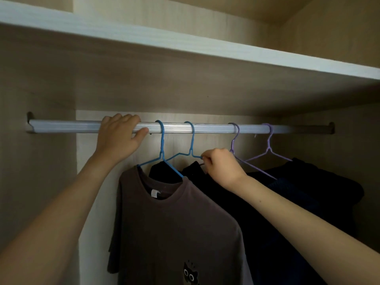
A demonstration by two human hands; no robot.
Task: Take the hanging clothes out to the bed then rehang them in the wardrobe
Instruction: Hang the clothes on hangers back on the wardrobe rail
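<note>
Rail [211, 128] is gripped by left hand [119, 136], just left of the first blue hanger [162, 145] carrying the brown tee [176, 229]. Second blue hanger [192, 145] is pinched at its right shoulder by right hand [223, 168], over a black garment [205, 177]. Two purple hangers [235, 140] hang further right.

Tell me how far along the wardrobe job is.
Done: four hangers are on the rail, two blue, two purple, clothes on them. In hand: right hand pinches the second blue hanger; left hand grips the rail. Whether this is unloading or rehanging, I cannot tell.
</note>
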